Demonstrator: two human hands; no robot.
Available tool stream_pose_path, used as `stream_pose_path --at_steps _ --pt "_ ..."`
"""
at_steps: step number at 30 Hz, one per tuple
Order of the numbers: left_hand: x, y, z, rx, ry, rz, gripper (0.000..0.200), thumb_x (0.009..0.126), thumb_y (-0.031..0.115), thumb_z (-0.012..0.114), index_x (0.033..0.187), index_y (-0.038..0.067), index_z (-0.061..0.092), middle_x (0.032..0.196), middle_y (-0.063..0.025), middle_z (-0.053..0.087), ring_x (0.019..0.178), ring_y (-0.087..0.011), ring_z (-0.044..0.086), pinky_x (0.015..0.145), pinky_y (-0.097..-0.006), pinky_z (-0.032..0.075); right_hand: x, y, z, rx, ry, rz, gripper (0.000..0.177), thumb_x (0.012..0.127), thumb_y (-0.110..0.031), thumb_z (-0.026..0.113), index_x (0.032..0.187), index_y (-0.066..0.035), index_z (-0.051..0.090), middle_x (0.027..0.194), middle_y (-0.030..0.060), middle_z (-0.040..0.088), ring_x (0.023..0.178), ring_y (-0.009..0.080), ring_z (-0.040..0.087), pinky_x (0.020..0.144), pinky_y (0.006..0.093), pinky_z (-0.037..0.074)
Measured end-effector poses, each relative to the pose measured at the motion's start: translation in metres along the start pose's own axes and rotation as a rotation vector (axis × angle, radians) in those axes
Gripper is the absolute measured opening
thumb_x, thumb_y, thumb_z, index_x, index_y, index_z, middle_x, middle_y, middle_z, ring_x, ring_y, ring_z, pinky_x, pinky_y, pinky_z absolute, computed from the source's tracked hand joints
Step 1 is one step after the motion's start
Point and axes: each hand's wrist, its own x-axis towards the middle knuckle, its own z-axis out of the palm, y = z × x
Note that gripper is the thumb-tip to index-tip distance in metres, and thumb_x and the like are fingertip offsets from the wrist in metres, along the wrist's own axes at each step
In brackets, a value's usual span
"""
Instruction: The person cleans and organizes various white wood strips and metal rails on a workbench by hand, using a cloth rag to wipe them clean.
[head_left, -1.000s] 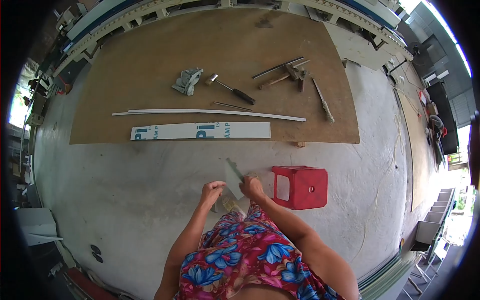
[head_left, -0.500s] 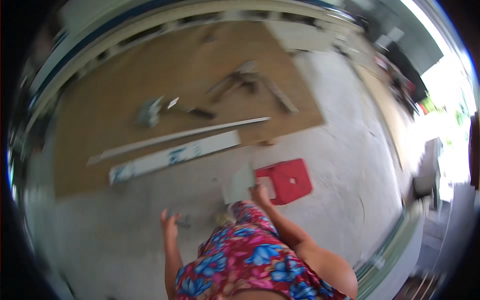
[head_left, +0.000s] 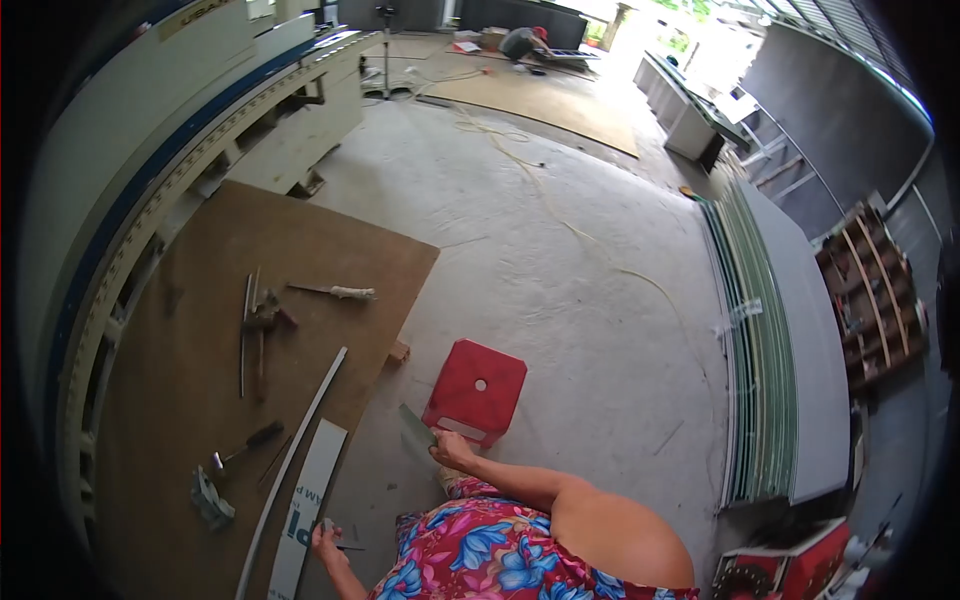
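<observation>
My right hand [head_left: 453,450] is closed on a thin, flat grey-green plate [head_left: 415,430], held at the near edge of a red plastic stool [head_left: 480,360]. Lower down, my left hand [head_left: 326,538] has its fingers closed round a small grey tool [head_left: 350,547] with a thin end; its kind is too small to make out. That hand overlaps the edge of a white strip with printed letters [head_left: 318,465]. Beside the strip runs a narrow, slightly curved pale strip [head_left: 300,440]. Both strips lie along the right side of a brown board [head_left: 190,400] on the floor.
On the board are a hammer [head_left: 262,345], a black-handled tool [head_left: 262,435], a wrapped-handle tool [head_left: 350,293] and a grey metal piece [head_left: 212,500]. A long machine [head_left: 160,190] borders the left. Stacked sheets [head_left: 765,380] stand right. A cable [head_left: 580,232] crosses the floor; a person [head_left: 520,43] crouches far back.
My view has swung to the right and up, bringing the stacked sheets and far floor into sight. Both hands keep hold of their things; the left now overlaps the printed strip.
</observation>
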Motion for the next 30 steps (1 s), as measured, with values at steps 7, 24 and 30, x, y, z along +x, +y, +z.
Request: stream_pose_path --at_steps 7,24,30 --pt "0.046 0.033 0.013 0.035 -0.102 -0.015 0.017 0.080 0.009 0.054 0.096 0.004 0.058 0.080 -0.0039 0.062 0.066 -0.0135 0.058 0.054 -0.0252 0.043 -0.021 0.001 -0.013 0.057 0.064 0.157 0.034 0.071 -0.021 0.053 0.099 -0.005 0.060 0.092 0.0226 0.061 0.090 0.0385 0.057 0.082 0.0445 0.044" --pt "0.146 0.051 -0.073 0.190 -0.111 -0.262 0.015 0.086 0.025 0.052 0.097 0.014 0.056 0.087 -0.0013 0.061 0.070 -0.0164 0.053 0.052 -0.0315 0.039 -0.074 0.006 0.058 0.132 0.322 0.425 0.036 0.070 -0.026 0.053 0.095 -0.001 0.061 0.093 0.0259 0.060 0.090 0.0389 0.057 0.081 0.0432 0.045" --pt "0.162 0.038 -0.083 0.198 -0.145 -0.287 0.011 0.085 0.022 0.052 0.091 0.014 0.055 0.087 -0.0037 0.057 0.075 -0.0207 0.052 0.054 -0.0342 0.040 -0.086 -0.003 0.069 0.201 0.340 0.461 0.033 0.070 -0.025 0.053 0.091 -0.001 0.062 0.087 0.0253 0.061 0.085 0.0386 0.059 0.079 0.0425 0.045"
